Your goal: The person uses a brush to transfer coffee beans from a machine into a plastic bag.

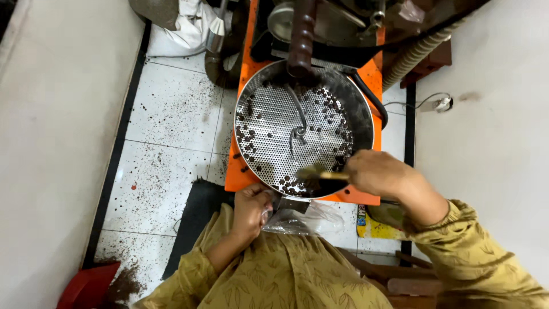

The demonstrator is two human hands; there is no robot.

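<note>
Right hand closed on small brush, lower centre, sweeping dark beans in perforated round tray. Left hand gripped clear bag beneath tray lip. Best swept gently toward bag, bag mouth kept open.

The floor has white tiles with dark lines between them, and little dark bits are spilled all over it. A pale wall stands on one side and another wall on the other. A red dustpan sits low in the corner.
</note>
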